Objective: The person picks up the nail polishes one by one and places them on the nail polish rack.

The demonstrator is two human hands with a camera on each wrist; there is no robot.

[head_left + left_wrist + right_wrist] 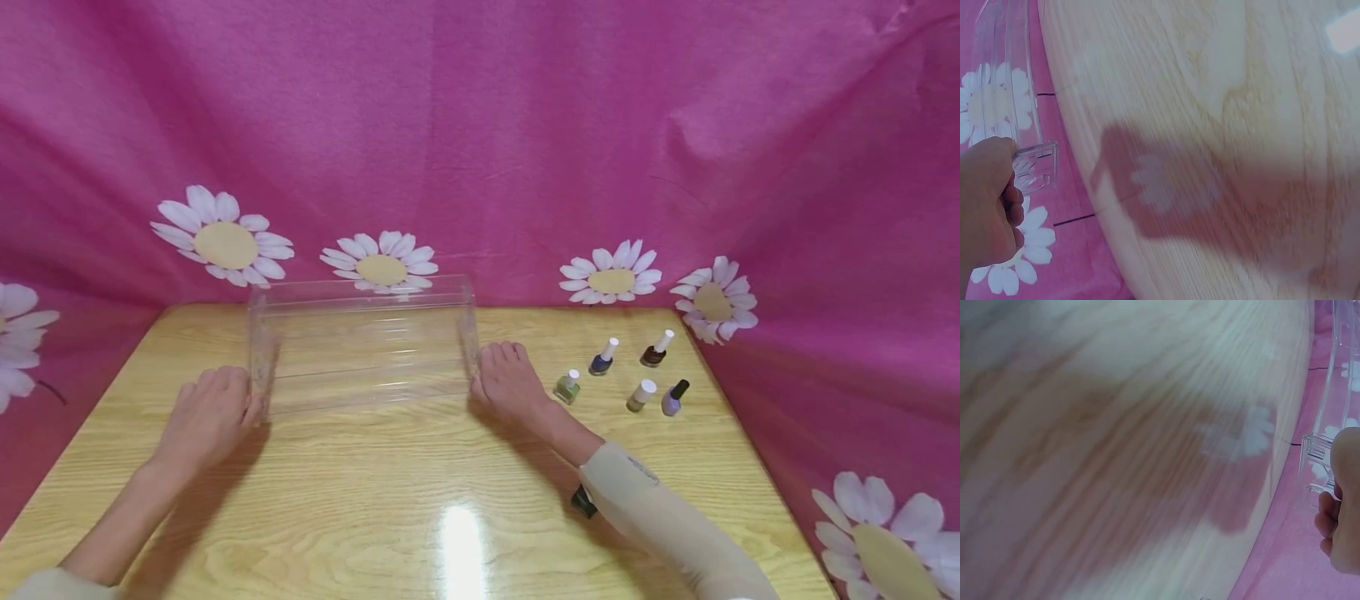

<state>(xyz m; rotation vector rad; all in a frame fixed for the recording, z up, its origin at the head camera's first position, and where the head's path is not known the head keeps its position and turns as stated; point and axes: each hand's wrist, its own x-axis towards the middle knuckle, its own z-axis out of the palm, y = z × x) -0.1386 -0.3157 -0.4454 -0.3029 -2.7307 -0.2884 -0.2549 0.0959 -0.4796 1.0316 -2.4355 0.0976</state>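
A clear plastic stepped display rack is held between both hands toward the back left of the table. Its left end is gripped by my left hand, with fingers curled round the edge. At the opposite end, my right hand grips the other side panel. In the left wrist view, the left hand has curled fingers at a corner of the rack. Likewise the right wrist view has the right hand on the rack's edge. Whether the rack touches the table is hard to tell.
Right of the rack stand nail polish bottles: green, blue, dark, a white-capped one and lilac with a black cap. A dark object is partly hidden by the right sleeve. A pink floral cloth hangs behind the wooden table.
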